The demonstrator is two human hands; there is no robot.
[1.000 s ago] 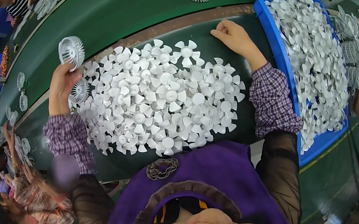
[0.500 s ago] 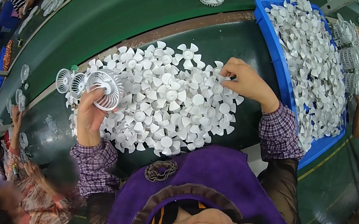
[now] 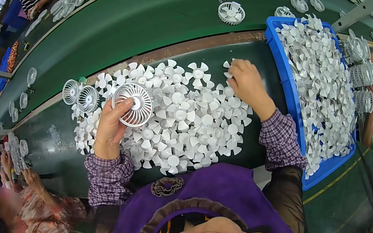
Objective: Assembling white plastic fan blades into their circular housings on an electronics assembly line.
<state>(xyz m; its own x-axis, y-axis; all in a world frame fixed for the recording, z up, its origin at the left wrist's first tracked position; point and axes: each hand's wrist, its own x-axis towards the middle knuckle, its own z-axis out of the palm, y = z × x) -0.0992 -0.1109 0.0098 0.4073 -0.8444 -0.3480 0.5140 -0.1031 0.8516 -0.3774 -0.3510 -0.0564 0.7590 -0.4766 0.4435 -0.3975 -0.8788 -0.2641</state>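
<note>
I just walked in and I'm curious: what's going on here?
A person's left hand holds a round white fan cage over a pile of white fan blades. The right hand is at the pile's far right edge, touching a fan blade; whether it is gripped is unclear. A blue tray full of more blades is to the right.

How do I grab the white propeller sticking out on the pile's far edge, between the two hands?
Probably pinch the white propeller by a far blade, from the far side: its far blades poke out past the pile over the dark table.
</note>
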